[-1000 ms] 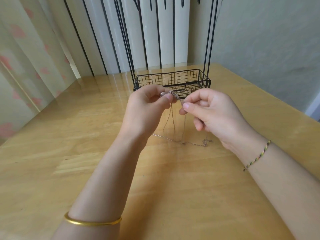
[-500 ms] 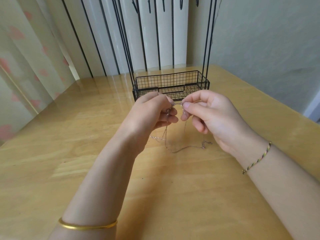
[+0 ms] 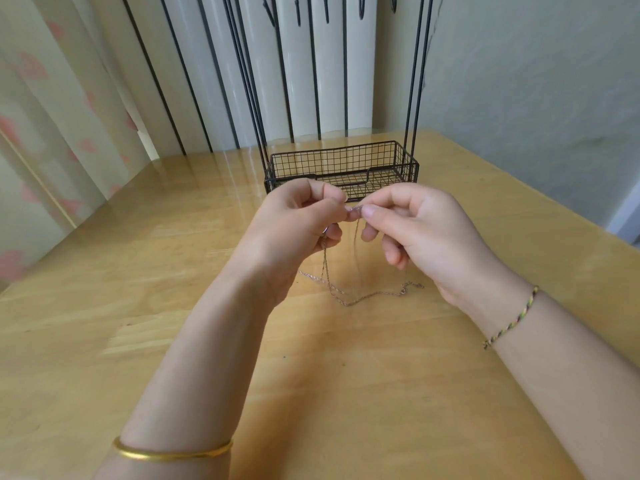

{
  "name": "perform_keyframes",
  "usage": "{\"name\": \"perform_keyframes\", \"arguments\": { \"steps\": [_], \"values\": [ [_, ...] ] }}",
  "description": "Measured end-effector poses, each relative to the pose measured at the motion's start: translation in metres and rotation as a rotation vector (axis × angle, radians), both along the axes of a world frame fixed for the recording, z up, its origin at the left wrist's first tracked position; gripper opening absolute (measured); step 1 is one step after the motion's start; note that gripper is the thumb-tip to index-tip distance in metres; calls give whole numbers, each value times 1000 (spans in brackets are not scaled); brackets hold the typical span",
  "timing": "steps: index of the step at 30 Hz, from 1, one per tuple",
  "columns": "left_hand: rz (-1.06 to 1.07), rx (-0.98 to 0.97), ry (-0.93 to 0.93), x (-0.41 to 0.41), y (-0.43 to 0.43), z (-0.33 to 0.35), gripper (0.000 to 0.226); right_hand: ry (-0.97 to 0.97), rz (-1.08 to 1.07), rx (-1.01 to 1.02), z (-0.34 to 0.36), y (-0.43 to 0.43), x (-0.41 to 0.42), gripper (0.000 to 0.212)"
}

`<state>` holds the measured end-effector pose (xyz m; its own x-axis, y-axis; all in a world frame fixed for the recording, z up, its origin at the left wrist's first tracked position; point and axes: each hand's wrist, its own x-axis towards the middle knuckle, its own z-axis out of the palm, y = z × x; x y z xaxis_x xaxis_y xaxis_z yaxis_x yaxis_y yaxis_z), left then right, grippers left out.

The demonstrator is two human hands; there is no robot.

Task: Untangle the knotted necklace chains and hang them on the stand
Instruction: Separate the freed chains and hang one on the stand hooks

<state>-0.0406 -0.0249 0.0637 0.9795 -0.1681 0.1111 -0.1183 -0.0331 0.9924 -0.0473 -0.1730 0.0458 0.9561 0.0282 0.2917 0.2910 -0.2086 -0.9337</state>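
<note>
Bangle (image 3: 173,453) of gold rides your left wrist at seven o'clock, nearest the camera, and a braided cord bracelet (image 3: 512,320) crosses your right wrist at four o'clock. Beyond them the slack of the necklace chains (image 3: 363,297) trails on the wooden table (image 3: 104,341). It loops from under your left hand across to a small clasp (image 3: 403,291), which lies near your right palm at about five o'clock from the knot. Thin strands rise from that slack to your fingers.

Your left hand (image 3: 294,230) and right hand (image 3: 422,230) are raised over the table, close together. Each pinches the chains between thumb and forefinger at a small knot (image 3: 356,210), with the other fingers curled under. One strand comes out from beneath the left hand's curled fingers; whether they grip it too, I cannot tell.

At twelve o'clock from your hands is the black wire stand (image 3: 332,164). Its basket (image 3: 403,161) is just behind your knuckles, and its uprights run to hooks (image 3: 327,12) at the top edge. No chain shows on those hooks or in the basket.

I judge you are early on: the knot is not yet loose, the chains are not separated, and all the hanging is left.
</note>
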Motion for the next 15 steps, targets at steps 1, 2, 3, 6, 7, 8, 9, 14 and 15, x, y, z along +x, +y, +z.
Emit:
{"name": "perform_keyframes", "arguments": {
  "steps": [1, 2, 3, 6, 7, 8, 9, 14, 15],
  "values": [
    [2, -3, -4, 0, 0, 0, 15, -2, 0, -11, 0, 0, 0, 14],
    [7, -5, -9, 0, 0, 0, 15, -4, 1, -18, 0, 0, 0, 14],
    [15, -3, -15, 0, 0, 0, 15, -8, 2, -20, 0, 1, -1, 15],
    [37, 16, -30, 0, 0, 0, 16, -20, -14, -11, 0, 0, 0, 18],
    [41, 20, -32, 0, 0, 0, 16, -27, -23, -7, 0, 0, 1, 19],
    [45, 23, -34, 0, 0, 0, 16, -34, -33, -4, 0, 0, 2, 19],
    [50, 28, -37, 1, 0, 0, 16, -43, -40, -5, -1, 0, 2, 17],
    [70, 60, -47, 1, 0, -1, 15, -111, -45, -29, 0, 1, 1, 9],
    [76, 66, -52, 1, -1, -1, 15, -127, -48, -36, 1, 2, 1, 8]
  ]
}}
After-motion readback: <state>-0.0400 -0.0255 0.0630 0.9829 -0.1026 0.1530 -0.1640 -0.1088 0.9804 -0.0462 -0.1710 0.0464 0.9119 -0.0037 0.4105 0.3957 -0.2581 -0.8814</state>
